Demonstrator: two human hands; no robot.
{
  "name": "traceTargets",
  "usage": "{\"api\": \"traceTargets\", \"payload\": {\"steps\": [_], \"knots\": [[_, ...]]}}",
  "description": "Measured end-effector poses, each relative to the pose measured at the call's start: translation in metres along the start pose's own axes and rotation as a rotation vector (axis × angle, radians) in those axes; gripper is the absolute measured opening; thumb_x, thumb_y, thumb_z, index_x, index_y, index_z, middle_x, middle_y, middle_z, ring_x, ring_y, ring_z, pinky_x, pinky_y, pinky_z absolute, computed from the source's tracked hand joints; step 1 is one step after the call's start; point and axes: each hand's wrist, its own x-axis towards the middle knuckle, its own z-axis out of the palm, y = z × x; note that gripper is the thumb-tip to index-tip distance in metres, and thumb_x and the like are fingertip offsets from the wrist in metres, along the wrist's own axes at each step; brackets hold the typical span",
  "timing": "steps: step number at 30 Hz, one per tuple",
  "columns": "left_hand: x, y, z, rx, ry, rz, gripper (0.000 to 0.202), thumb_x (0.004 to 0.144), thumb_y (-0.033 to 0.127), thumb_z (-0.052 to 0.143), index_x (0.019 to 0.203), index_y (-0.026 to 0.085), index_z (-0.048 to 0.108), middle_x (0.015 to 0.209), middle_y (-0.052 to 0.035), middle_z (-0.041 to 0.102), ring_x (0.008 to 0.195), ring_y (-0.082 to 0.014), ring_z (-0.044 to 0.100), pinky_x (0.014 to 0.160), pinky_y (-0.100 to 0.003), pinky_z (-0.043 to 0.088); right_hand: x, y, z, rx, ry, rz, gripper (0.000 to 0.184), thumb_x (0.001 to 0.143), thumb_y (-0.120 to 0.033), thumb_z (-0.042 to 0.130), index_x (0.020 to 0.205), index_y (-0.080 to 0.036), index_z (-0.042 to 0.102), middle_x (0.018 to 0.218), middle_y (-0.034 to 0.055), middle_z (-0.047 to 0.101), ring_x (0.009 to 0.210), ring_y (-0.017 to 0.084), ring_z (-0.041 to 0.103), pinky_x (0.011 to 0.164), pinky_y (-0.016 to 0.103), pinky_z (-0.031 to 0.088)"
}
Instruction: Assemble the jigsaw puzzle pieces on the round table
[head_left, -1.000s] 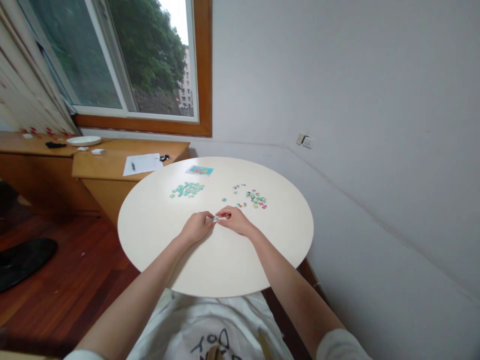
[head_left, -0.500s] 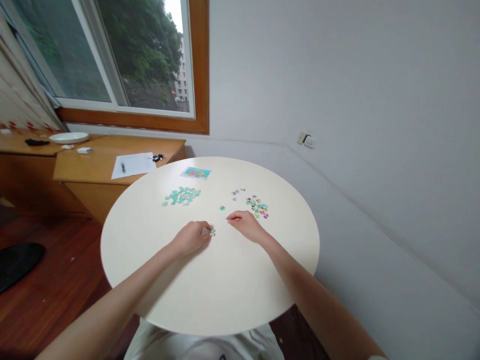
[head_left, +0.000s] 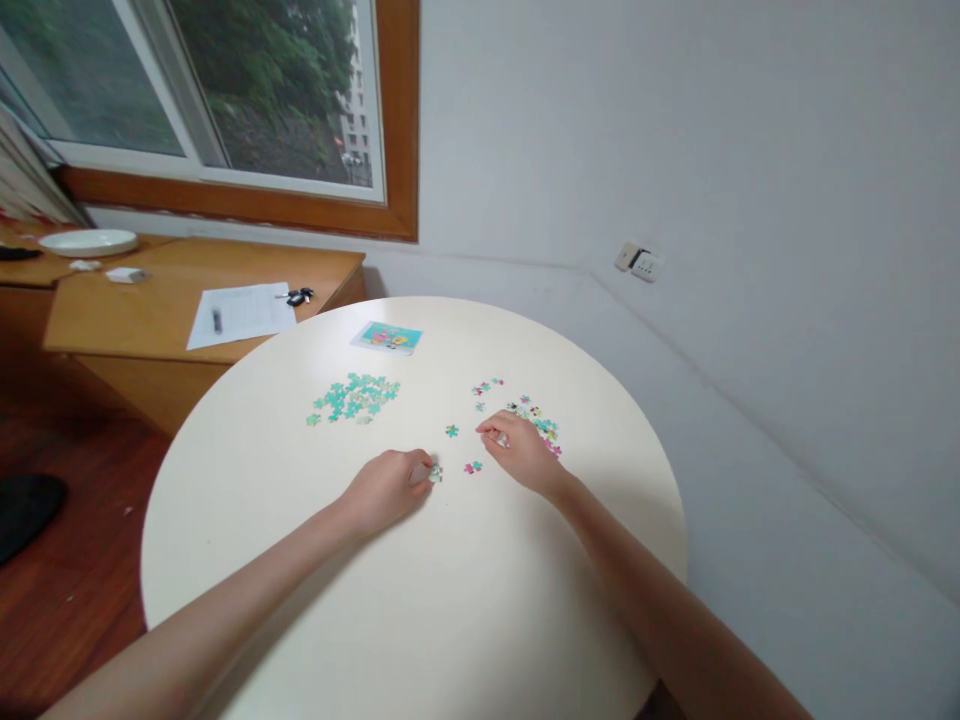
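My left hand rests on the table with thumb and forefinger closed on a small puzzle piece. Between the hands lies a pink-and-teal puzzle piece. A single green piece is a little farther off. My right hand is at the near left side of a mixed-colour pile of pieces, partly covering it. Its fingers are pinched together; something pale shows under them, but I cannot tell whether it is held.
A pile of teal pieces lies at the left of the round white table. A picture card is at the back, and a few loose pieces lie behind my right hand. A wooden desk with paper and keys adjoins.
My right hand has moved right to the mixed pile. The pink-and-teal piece now shows on the table where that hand was. My left hand keeps its pinch. The camera view has shifted closer.
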Motion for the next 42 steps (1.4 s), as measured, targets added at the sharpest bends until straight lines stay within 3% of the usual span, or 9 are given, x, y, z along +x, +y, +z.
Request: {"api": "traceTargets", "payload": {"steps": [4, 13, 22, 28, 42], "knots": [[0.003, 0.003, 0.002, -0.046, -0.026, -0.015, 0.030, 0.077, 0.023, 0.053, 0.104, 0.020, 0.066, 0.067, -0.0038, 0.064, 0.065, -0.0187, 0.059, 0.058, -0.024, 0.035, -0.003, 0.006, -0.001, -0.047, -0.001, -0.059, 0.020, 0.076, -0.010, 0.049, 0.083, -0.019, 0.066, 0.085, 0.0062, 0.065, 0.081, 0.016, 0.060, 0.078, 0.030, 0.048], [0.001, 0.001, 0.009, -0.062, -0.029, -0.004, 0.029, 0.079, 0.026, 0.049, 0.104, 0.022, 0.065, 0.065, -0.0013, 0.064, 0.060, -0.0175, 0.058, 0.057, -0.025, 0.036, -0.014, 0.028, -0.012, -0.094, 0.214, -0.015, 0.018, 0.078, -0.017, 0.047, 0.079, -0.020, 0.065, 0.078, 0.0061, 0.066, 0.075, 0.017, 0.061, 0.072, 0.029, 0.050], [-0.003, -0.002, 0.010, -0.105, -0.009, 0.020, 0.028, 0.077, 0.028, 0.049, 0.099, 0.022, 0.066, 0.062, -0.0015, 0.062, 0.062, -0.0183, 0.057, 0.057, -0.025, 0.036, -0.017, 0.028, -0.019, -0.115, 0.187, 0.036, 0.016, 0.078, -0.018, 0.048, 0.080, -0.020, 0.064, 0.079, 0.0046, 0.065, 0.069, 0.015, 0.061, 0.068, 0.027, 0.050], [-0.003, -0.001, 0.008, -0.088, -0.028, 0.033, 0.028, 0.078, 0.026, 0.049, 0.101, 0.023, 0.065, 0.063, -0.0009, 0.062, 0.062, -0.0179, 0.057, 0.058, -0.025, 0.036, -0.018, 0.029, -0.026, -0.124, 0.213, 0.057, 0.016, 0.079, -0.017, 0.048, 0.081, -0.020, 0.063, 0.081, 0.0050, 0.065, 0.071, 0.015, 0.061, 0.073, 0.029, 0.049], [-0.004, -0.005, 0.010, -0.075, -0.031, 0.045, 0.030, 0.079, 0.027, 0.049, 0.104, 0.022, 0.064, 0.064, -0.0006, 0.062, 0.062, -0.0174, 0.057, 0.057, -0.025, 0.035, -0.021, 0.041, -0.041, -0.169, 0.277, 0.198, 0.018, 0.073, -0.017, 0.049, 0.079, -0.019, 0.066, 0.079, 0.0045, 0.065, 0.062, 0.014, 0.056, 0.066, 0.028, 0.047]]}}
